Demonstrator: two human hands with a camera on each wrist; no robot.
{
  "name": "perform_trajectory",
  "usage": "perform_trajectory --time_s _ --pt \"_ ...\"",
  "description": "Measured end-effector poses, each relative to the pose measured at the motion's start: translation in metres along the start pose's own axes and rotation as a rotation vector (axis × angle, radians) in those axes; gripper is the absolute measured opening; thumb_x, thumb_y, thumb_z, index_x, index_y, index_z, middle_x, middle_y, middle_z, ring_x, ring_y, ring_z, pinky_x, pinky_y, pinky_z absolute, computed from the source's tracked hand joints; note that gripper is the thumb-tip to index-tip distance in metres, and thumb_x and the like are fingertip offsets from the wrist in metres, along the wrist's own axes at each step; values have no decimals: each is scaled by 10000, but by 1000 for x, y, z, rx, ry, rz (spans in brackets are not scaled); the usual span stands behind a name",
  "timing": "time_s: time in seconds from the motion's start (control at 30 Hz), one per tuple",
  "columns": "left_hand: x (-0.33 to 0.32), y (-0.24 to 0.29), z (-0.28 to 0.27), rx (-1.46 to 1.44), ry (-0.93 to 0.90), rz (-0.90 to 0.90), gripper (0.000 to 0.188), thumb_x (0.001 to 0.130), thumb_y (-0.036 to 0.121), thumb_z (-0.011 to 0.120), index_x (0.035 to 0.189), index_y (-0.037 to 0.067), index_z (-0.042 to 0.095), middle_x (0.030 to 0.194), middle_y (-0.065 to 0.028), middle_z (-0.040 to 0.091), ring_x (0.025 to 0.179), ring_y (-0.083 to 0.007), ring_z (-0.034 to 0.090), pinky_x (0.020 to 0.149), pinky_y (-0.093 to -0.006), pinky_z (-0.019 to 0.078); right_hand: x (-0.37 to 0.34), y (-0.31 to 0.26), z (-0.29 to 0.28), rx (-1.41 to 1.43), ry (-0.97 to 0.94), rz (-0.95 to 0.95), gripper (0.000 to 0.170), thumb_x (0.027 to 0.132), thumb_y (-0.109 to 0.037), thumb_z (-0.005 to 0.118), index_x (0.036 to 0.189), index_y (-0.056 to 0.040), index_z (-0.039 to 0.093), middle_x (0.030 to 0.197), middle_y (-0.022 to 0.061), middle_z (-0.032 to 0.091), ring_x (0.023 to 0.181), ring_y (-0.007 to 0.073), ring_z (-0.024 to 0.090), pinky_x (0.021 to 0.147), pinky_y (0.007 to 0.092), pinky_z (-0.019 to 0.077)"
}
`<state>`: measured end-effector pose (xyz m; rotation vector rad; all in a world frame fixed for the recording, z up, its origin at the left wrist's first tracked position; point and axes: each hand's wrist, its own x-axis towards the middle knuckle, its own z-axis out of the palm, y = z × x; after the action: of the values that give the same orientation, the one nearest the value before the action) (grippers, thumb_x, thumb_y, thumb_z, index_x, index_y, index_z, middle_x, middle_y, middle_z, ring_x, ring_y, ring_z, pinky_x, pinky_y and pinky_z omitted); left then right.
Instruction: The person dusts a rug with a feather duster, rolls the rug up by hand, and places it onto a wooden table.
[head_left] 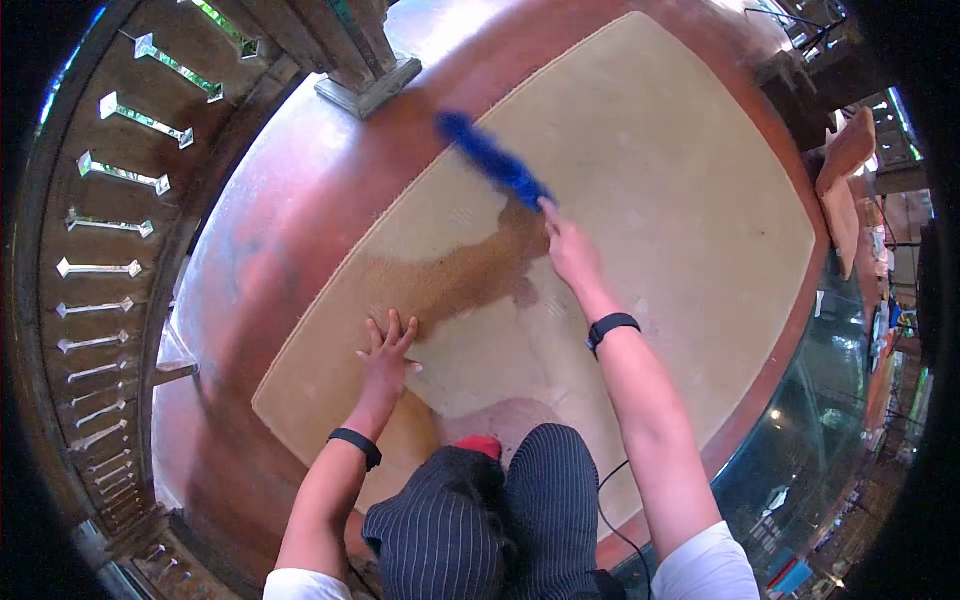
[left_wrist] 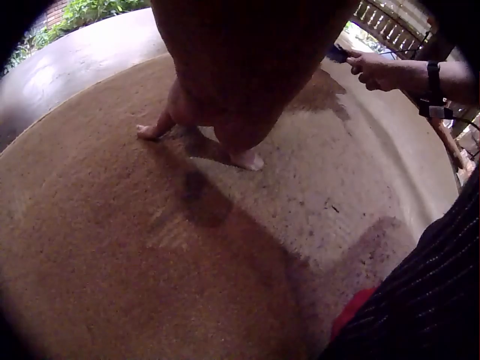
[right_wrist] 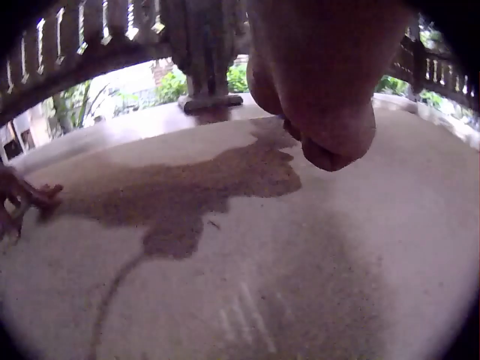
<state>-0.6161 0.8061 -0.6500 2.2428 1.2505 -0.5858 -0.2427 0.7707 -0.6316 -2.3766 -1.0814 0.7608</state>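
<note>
one bare left hand [head_left: 385, 368], fingers wide, rests on the beige textile mat [head_left: 700, 200], the right hand [head_left: 575, 252] gripping a long, blue, bristly brush [head_left: 492, 160] across the mat's far left edge, where swinging hard could loosen that hold.

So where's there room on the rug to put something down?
In the head view, the rug looks bare between the right hand, blue brush and the rug's right edge. It's crowded nearer the person, around the left hand and knees.
</note>
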Motion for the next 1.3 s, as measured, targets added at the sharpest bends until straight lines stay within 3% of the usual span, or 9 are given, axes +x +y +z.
perform_trajectory --time_s 0.1,0.2,0.3,0.53,0.73,0.83,1.0,1.1,1.3 --pt "2 -7 12 15 28 4 1017 736 274 833 1585 383 284 1706 -2 130 1534 -476 77 1014 -853 292 10 -16 5 266 103 156 409 1012 -206 496 1407 -256 588 1298 217 646 1170 405 634 976 459 514" --pt "1 -5 14 1 76 13 991 739 254 833 1570 400 313 1707 14 119 1525 -490 111 982 -869 303 6 15 34 442 -31 -312 437 1014 -178 494 1431 -284 573 1285 172 676 1156 318 658 992 411 492" --pt "6 -11 22 -3 77 25 1006 726 248 844 1569 400 317 1707 13 117 1524 -495 104 981 -870 301 -16 27 30 218 -627 -336 426 1006 -185 518 1419 -267 583 1350 163 641 1242 303 617 1019 404 481" --pt "9 -15 25 -8 65 25 1046 689 228 869 1567 398 327 1707 9 119 1526 -495 97 976 -873 299 -1 32 19 73 198 124 448 1004 -213 493 1430 -342 551 1127 191 704 1001 423 667 864 506 537" --pt "5 -15 25 -4 102 47 1050 683 235 872 1567 397 328 1708 6 105 1524 -493 111 971 -869 314 0 29 -7 253 324 53 499 1011 -193 514 1496 -305 475 1105 213 710 967 412 682 847 494 531" --pt "5 -14 26 -11 123 65 1040 692 227 867 1567 393 331 1708 2 106 1522 -495 115 977 -862 319 18 63 30 405 961 34 493 1007 -192 537 1496 -233 487 1106 224 710 975 405 688 848 480 531" --pt "1 -3 9 10 70 37 999 726 204 848 1569 367 338 1707 -9 117 1524 -491 113 979 -859 323 2 20 63 526 -168 300 510 993 -203 547 1497 -150 491 1230 247 675 1136 351 660 956 420 505" --pt "8 -19 26 -17 87 71 985 737 200 843 1570 355 341 1704 -14 132 1525 -492 101 970 -863 325 -14 -13 78 536 -437 -131 474 994 -262 551 1461 -181 539 1282 233 658 1155 333 659 1023 406 480" --pt "6 -13 21 -5 62 34 1003 724 192 861 1568 356 345 1700 -42 153 1520 -509 91 974 -855 327 -32 -33 56 526 -72 25 475 1020 -306 519 1491 -256 479 1178 235 681 1085 423 650 942 495 509"
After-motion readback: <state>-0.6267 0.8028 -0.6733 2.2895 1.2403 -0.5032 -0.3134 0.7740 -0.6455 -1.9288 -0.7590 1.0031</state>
